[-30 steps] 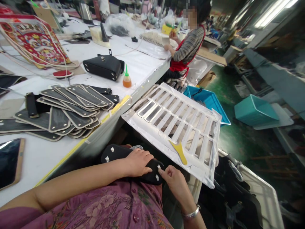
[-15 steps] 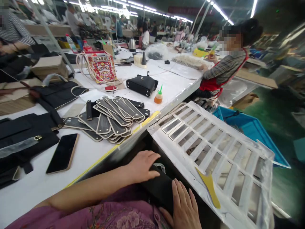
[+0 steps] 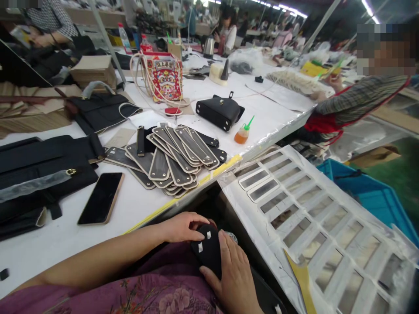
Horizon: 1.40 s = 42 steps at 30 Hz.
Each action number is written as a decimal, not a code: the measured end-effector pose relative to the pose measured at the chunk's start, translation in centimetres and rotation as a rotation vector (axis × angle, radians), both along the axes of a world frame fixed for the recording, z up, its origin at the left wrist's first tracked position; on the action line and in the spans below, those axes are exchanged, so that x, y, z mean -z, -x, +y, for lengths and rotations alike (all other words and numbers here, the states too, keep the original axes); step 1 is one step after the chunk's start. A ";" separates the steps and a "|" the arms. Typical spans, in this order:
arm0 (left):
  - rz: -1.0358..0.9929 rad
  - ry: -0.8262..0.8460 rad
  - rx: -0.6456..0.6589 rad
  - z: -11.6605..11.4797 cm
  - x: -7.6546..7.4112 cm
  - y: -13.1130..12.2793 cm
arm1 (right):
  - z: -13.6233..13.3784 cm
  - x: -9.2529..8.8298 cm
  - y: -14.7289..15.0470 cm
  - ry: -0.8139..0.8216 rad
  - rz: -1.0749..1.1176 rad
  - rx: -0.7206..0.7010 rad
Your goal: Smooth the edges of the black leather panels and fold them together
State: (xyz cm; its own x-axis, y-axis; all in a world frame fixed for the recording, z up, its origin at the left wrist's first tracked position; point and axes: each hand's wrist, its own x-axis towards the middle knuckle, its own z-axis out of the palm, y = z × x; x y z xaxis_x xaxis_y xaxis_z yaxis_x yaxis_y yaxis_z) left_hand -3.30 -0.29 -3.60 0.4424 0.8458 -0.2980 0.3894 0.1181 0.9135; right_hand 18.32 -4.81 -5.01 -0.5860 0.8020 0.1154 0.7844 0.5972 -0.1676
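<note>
In my lap is a long black panel (image 3: 208,255) with a rounded end and two small bright tabs on it. My left hand (image 3: 183,227) grips its far end, thumb on top and fingers curled over the edge. My right hand (image 3: 234,270) clasps the same panel from the right side, thumb across its face. Part of the panel is hidden under that hand. On the table ahead lies a pile of grey panels (image 3: 176,163) with pale edges and small studs at their ends.
A phone (image 3: 101,198) and black bags (image 3: 42,170) are at left. Beyond the pile stand a small black bag (image 3: 219,111) and a glue bottle (image 3: 241,134). At right, a white slotted board (image 3: 262,235) carries a yellow tool (image 3: 301,279); a blue crate (image 3: 369,187) is behind it.
My view has turned left. The black panel has been raised and tilted so its tabbed end shows. My right hand has moved up along it, closer to my left hand.
</note>
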 end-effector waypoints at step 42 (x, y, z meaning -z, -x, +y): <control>-0.008 -0.081 0.195 1.1 2.0 1.0 | 2.3 -2.0 2.8 0.322 0.114 0.092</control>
State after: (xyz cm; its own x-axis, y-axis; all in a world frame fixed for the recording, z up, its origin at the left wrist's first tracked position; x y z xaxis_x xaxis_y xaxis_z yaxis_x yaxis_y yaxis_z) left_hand -4.28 0.81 -5.56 0.6022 0.7649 -0.2286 0.3908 -0.0328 0.9199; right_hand 15.56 -2.47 -2.98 -0.5079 0.8566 -0.0914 0.7976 0.4275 -0.4255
